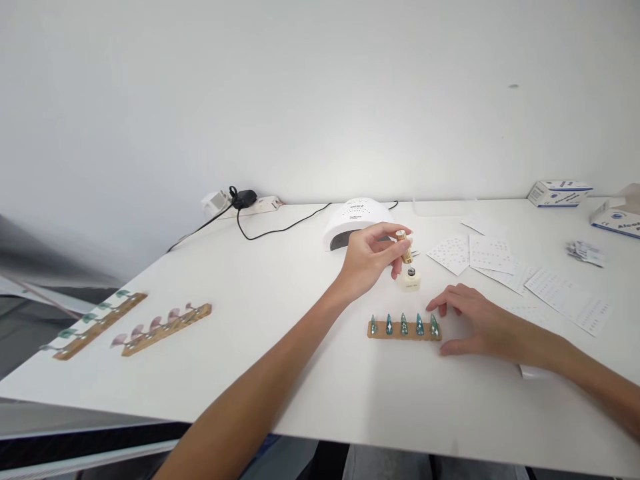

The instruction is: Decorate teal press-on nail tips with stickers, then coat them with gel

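Note:
My left hand (375, 255) pinches the gold cap (404, 248) of a nail polish bottle. Just beneath the cap stands the small cream bottle (411, 282) with its dark mouth showing; whether the brush tip is still inside it I cannot tell. In front of the bottle lies a cork-coloured strip (379, 332) carrying several pointed teal false nails (404, 325) with white and silver decorations. Curved at the strip's right end is my right hand (467, 321), thumb and fingers apart, with nothing visible between them.
A white nail lamp (357, 217) stands behind my left hand, its cable running to a power strip (257, 205). Two more nail strips (167, 329) (100, 327) lie at left. Sticker sheets (490, 255), foil packets (585, 253) and alcohol-pad boxes (560, 193) are at right.

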Action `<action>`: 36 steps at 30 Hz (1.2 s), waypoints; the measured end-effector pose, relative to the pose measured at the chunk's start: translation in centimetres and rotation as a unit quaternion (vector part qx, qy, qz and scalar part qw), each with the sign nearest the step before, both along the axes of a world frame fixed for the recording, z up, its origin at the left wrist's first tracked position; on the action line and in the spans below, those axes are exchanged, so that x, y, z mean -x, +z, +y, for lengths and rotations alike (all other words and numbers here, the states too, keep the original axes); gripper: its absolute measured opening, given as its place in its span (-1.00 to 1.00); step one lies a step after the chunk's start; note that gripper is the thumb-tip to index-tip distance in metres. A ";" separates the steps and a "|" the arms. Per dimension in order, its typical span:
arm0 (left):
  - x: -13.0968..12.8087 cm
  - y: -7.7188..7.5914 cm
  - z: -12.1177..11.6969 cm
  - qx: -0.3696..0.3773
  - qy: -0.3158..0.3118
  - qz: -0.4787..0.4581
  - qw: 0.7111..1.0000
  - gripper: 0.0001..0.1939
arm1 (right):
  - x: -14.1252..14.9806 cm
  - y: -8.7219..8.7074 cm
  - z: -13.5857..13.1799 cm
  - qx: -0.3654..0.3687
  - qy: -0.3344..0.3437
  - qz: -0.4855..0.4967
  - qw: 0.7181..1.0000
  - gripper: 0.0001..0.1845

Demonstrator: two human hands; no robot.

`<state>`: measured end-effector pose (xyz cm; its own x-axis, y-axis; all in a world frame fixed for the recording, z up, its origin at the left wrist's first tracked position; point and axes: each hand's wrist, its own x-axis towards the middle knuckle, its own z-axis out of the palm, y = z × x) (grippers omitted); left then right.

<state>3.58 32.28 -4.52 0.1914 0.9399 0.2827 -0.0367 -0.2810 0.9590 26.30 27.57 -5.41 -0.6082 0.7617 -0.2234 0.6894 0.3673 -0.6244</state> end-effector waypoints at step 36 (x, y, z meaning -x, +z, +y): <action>-0.1 0.1 -4.3 0.099 0.084 0.008 0.992 -0.86 | -1.1 -2.0 0.6 -0.089 0.007 0.082 0.993 -0.85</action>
